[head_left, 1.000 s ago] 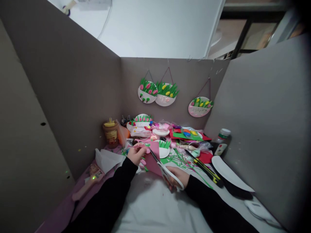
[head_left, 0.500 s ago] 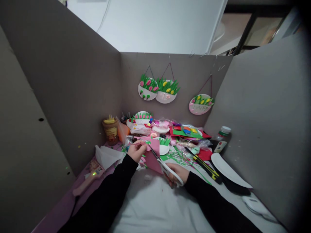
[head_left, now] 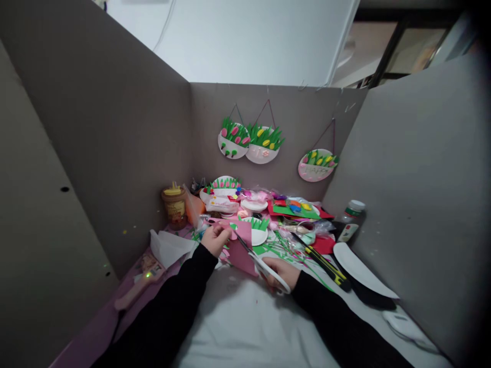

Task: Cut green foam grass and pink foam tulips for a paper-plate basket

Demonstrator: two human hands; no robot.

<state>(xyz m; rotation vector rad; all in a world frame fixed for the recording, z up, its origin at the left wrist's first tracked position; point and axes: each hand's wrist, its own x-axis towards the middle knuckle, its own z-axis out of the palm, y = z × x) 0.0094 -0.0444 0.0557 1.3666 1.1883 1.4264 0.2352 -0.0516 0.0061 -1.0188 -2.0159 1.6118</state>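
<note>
Fingers of the left hand pinch pink paper — right hand grips scissors.

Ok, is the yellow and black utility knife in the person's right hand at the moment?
No, the right hand holds the white-handled scissors, while the utility knife lies on the table beside it.

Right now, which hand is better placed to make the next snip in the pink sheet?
Right. The right hand already grips the scissors, blades pointing into the pink sheet. The left hand pinches the sheet's edge, steadying it.
</note>
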